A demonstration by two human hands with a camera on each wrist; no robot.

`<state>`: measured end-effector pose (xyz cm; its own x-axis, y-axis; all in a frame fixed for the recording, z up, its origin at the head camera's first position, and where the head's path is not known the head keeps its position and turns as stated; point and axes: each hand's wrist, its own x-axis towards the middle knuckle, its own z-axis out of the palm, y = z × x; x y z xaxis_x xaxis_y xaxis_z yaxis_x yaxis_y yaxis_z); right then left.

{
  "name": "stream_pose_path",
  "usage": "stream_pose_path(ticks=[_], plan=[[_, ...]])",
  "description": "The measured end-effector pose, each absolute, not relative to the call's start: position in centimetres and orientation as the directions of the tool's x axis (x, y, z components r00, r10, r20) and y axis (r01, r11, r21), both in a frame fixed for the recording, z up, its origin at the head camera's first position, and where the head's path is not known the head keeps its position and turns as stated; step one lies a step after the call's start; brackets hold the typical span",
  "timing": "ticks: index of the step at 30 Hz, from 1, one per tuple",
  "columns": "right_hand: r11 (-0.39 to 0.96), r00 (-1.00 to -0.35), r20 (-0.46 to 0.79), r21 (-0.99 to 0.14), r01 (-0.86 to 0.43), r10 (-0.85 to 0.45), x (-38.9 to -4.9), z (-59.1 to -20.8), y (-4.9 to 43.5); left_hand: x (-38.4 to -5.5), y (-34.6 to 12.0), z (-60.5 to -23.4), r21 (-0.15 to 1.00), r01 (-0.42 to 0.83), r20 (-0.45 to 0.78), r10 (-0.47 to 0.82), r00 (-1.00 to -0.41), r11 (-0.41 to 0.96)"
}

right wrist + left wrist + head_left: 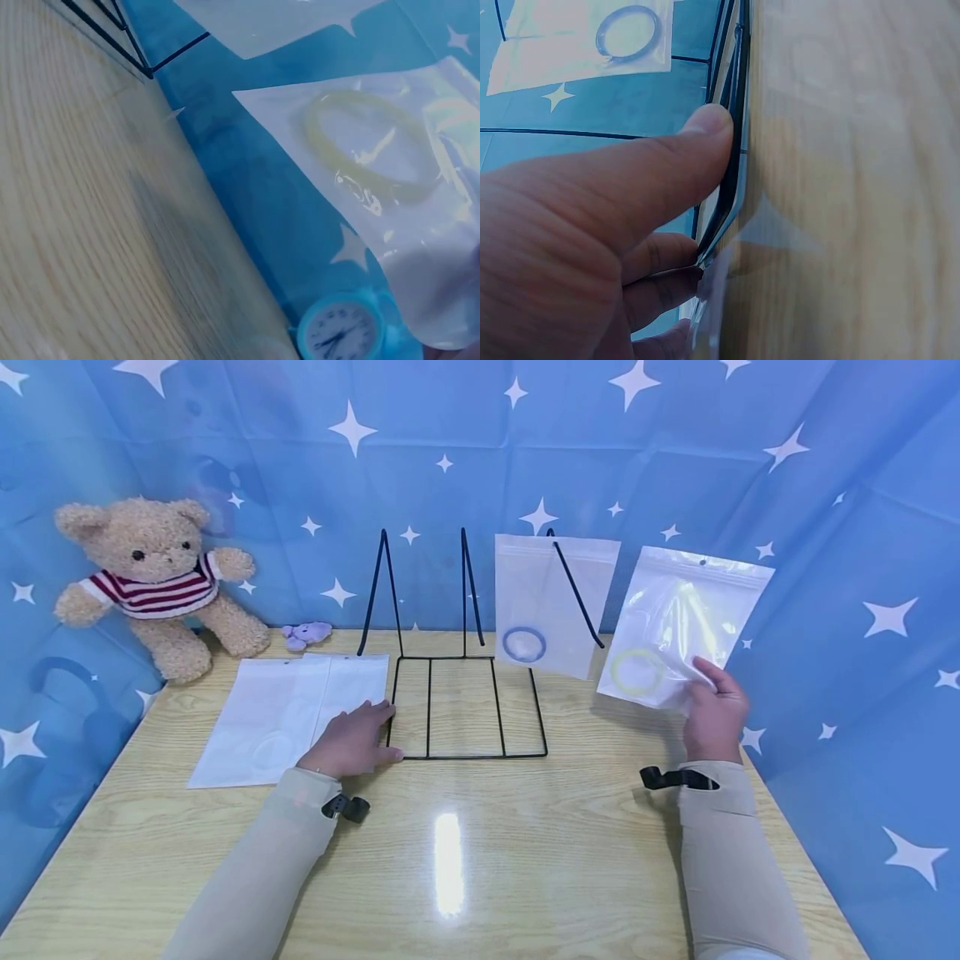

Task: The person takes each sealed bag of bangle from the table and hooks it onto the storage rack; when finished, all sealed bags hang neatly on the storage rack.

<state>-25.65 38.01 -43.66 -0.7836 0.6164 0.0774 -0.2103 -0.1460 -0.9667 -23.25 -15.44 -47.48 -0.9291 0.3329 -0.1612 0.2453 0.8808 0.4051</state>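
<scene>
My left hand (351,740) grips the front left corner of a black wire display rack (471,757); its thumb lies along the wire in the left wrist view. Three prongs rise at the back of the rack. From the right one hangs a zip bag (551,585) with a dark blue ring (524,644) inside. Off to the right, my right hand (716,714) pinches another zip bag (675,610) by its lower right part, raised above the table. A pale yellow ring (319,142) shows through that bag.
Overlapping white zip bags (247,718) lie flat to the left of the rack, a faint ring showing in one. A teddy bear (153,577) and a small purple toy (306,635) sit behind them. A blue clock (341,334) appears in the right wrist view. Starry curtains enclose the table.
</scene>
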Motion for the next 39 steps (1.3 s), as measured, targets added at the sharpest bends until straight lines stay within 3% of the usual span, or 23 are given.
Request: stream_pose_path(ticks=[6, 13, 23, 39], plan=[[-0.381, -0.819, 0.101, -0.848, -0.368, 0.565, -25.5, -43.4, 38.0, -23.2, -15.4, -47.5, 0.402, 0.25, -0.157, 0.335, -0.929, 0.881], [-0.426, -0.874, 0.2, -0.811, -0.401, 0.442, -25.0, -43.1, 37.5, -23.2, -15.4, -47.5, 0.403, 0.247, -0.159, 0.333, -0.929, 0.881], [-0.355, -0.941, 0.256, -0.878, -0.322, 0.221, -24.0, -42.5, 36.7, -23.2, -15.4, -47.5, 0.403, 0.248, -0.159, 0.334, -0.929, 0.881], [-0.049, -0.972, 0.232, -0.972, -0.231, -0.032, -22.9, -41.1, 34.9, -23.3, -15.3, -47.6, 0.409, 0.225, -0.175, 0.318, -0.932, 0.884]])
